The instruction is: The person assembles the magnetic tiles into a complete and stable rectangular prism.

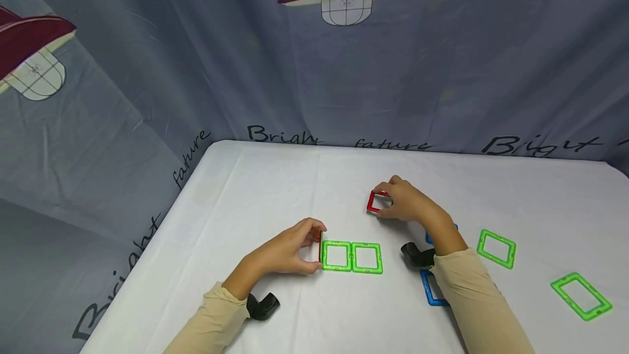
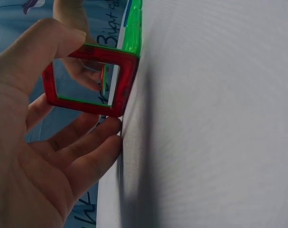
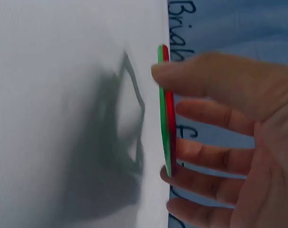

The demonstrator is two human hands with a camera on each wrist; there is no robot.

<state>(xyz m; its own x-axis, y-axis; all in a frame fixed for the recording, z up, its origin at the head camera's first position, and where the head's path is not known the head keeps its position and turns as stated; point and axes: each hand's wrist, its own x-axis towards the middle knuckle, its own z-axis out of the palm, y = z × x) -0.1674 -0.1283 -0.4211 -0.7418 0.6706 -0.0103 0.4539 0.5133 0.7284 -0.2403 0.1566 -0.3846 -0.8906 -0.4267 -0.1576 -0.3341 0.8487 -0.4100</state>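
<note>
The left hand [image 1: 290, 247], thumb and fingers spread apart, pinches a red-and-green square frame [image 2: 126, 78] upright against the nine o'clock end of two adjoining green frames [image 1: 351, 256]. Toward two o'clock of it, the right hand [image 1: 405, 201] grips a second red-and-green frame [image 3: 169, 118] by opposite edges, above the white table [image 1: 275, 190].

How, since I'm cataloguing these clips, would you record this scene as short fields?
Left hand: holds a red tile upright at the left end of the green pair
Green pair: two tiles lying edge to edge
Right hand: holds a red-and-green tile raised off the white cloth
Blue tiles: two, partly hidden by the right arm
Loose green tiles: two, lying right of the arm
Backdrop: grey-blue, printed with lamps and lettering
</note>
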